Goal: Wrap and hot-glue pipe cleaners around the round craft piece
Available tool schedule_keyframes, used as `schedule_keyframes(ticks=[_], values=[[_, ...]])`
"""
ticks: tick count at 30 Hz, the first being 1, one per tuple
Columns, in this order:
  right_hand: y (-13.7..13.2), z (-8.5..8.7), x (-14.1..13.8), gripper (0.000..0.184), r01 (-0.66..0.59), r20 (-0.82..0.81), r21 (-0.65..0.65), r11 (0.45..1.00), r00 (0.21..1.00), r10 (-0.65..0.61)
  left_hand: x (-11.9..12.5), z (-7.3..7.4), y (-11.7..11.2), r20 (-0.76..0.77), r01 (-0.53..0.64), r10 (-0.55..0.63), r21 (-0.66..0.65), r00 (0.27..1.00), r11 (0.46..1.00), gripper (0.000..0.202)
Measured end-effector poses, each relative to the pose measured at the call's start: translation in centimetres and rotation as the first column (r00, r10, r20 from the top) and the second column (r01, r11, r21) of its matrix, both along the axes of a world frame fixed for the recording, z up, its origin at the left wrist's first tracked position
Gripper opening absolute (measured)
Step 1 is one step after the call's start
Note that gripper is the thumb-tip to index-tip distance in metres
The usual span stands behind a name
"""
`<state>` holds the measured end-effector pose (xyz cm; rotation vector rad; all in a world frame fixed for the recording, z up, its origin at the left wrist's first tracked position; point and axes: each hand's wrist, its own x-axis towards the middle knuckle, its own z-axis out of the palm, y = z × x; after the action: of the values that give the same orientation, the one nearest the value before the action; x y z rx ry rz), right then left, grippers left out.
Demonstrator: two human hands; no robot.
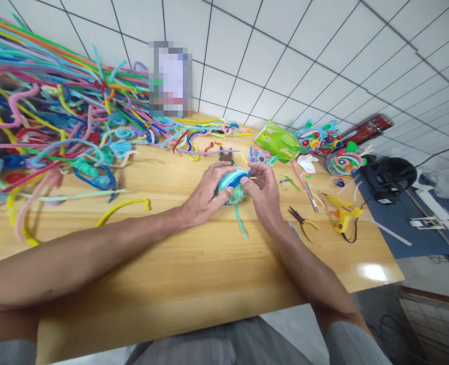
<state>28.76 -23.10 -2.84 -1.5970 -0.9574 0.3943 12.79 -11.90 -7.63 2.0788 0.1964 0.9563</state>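
Note:
Between my two hands, above the middle of the wooden table, is a rounded piece coiled from blue, turquoise and green pipe cleaners [234, 183]. My left hand [211, 192] wraps its left side, thumb pressed on the front. At the right side my right hand [261, 190] pinches a dark blue strand of it between thumb and fingers. A loose turquoise pipe cleaner end [241, 221] hangs down from the piece toward the table. Just behind the hands stands a small dark brown figure [227, 154], partly hidden by my left fingers.
A big heap of coloured pipe cleaners [83, 126] covers the left and back. On the right lie pliers [303, 223], a yellow glue gun [343, 215], a pen [311, 196], a green packet [277, 142] and finished colourful pieces [345, 165]. A tiled wall [285, 61] rises behind.

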Motion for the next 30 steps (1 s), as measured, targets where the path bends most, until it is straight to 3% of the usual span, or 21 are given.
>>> schedule_keyframes(ticks=[9, 17, 24, 30], values=[[0.1, -0.1, 0.6, 0.041, -0.094, -0.093, -0.016, 0.995, 0.991, 0.092, 0.3, 0.1, 0.0, -0.008, -0.054, 0.054, 0.023, 0.999, 0.998, 0.054], [0.0, 0.2, 0.3, 0.044, -0.173, -0.134, -0.006, 0.985, 0.976, 0.171, 0.1, 0.3, 0.5, 0.003, 0.008, -0.007, -0.035, 1.0, 0.999, 0.054], [0.0, 0.8, 1.3, 0.043, -0.242, -0.154, 0.015, 0.97, 0.958, 0.241, 0.1, 0.1, 0.2, 0.015, 0.003, -0.004, 0.029, 1.0, 1.0, 0.059], [0.0, 0.5, 1.0, 0.045, -0.239, -0.127, 0.006, 0.971, 0.963, 0.238, 0.3, 0.0, 0.2, 0.014, 0.024, -0.022, -0.13, 1.0, 0.991, 0.05]])
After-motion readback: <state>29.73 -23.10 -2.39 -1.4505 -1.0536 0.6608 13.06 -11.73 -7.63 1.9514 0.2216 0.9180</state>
